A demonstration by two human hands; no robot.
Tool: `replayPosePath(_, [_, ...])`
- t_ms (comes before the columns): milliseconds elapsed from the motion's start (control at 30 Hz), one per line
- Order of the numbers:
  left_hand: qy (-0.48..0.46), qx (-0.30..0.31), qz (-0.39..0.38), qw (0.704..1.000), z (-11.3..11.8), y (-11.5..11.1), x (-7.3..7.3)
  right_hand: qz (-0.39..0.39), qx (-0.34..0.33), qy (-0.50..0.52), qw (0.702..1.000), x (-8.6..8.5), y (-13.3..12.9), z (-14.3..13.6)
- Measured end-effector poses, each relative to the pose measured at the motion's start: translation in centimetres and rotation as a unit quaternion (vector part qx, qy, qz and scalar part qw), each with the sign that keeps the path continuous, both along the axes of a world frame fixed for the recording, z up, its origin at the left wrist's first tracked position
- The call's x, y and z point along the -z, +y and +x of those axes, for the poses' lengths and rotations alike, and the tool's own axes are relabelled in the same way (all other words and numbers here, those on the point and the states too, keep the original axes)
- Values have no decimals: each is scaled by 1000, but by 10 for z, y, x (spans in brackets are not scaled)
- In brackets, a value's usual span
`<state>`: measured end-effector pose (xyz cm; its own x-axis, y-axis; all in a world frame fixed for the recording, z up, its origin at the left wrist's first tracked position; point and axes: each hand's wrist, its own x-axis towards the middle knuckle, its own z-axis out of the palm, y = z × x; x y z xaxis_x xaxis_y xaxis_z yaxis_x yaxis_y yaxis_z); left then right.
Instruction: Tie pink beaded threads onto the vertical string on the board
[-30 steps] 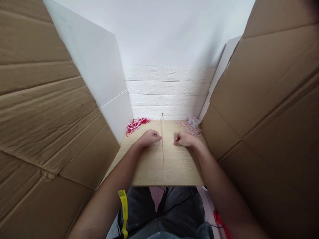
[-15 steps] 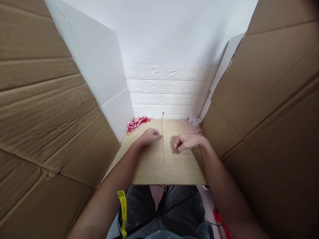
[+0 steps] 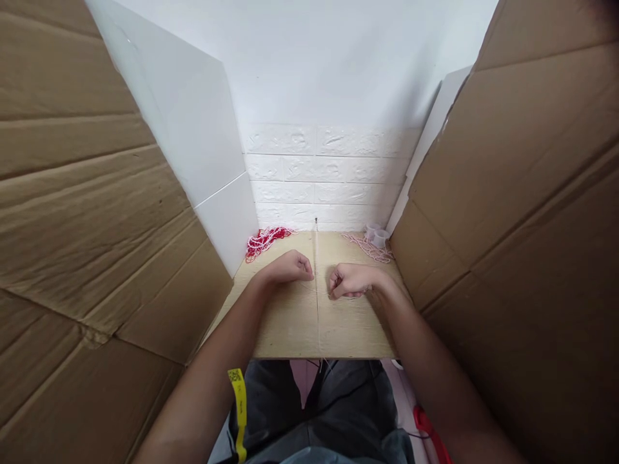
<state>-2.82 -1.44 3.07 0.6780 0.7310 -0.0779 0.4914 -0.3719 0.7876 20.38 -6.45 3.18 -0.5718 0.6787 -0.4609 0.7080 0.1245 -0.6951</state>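
A pale cord (image 3: 318, 322) runs from a small hook (image 3: 316, 220) at the wall, down the middle of the wooden board, and over its front edge. Just left of the cord is my left hand (image 3: 296, 266), its thumb and fingers pinched together. My right hand (image 3: 349, 281) is closed on the other side of the cord, its fingertips pressed on a thin thread. That thread (image 3: 309, 288) crosses the cord between my two hands. Whether the left fingertips grip the thread is too small to tell.
Red and white cords (image 3: 268, 241) lie at the board's back left. Pink cords (image 3: 370, 247) and clear plastic rings (image 3: 380, 238) sit at the back right. Cardboard walls (image 3: 111, 193) stand on both sides of the wooden board (image 3: 285, 328).
My right hand has moved left, closer to the cord. My left hand has dropped slightly toward me, with its fingertips a little lower.
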Motion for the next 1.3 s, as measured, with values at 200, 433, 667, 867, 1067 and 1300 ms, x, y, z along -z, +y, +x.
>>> replayPosePath(200, [64, 43, -36, 996, 0, -3, -4, 14, 15, 8, 1000, 10, 4, -8])
replayPosePath(433, [85, 59, -40, 994, 2, -3, -4, 24, 33, 15, 999, 14, 6, -10])
replayPosePath(667, [87, 57, -34, 994, 6, -4, 2, 46, 55, 35, 997, 17, 5, -14])
replayPosePath(867, [82, 53, -30, 995, 10, -9, 2, 50, 59, 44, 996, 19, 7, -15])
replayPosePath(1067, [65, 44, -36, 996, 8, -8, -2, 52, 59, 28, 996, 21, 8, -14])
replayPosePath(1300, [-1, -77, 40, 996, 1, 7, 5, 39, 57, 59, 996, 21, 7, -15])
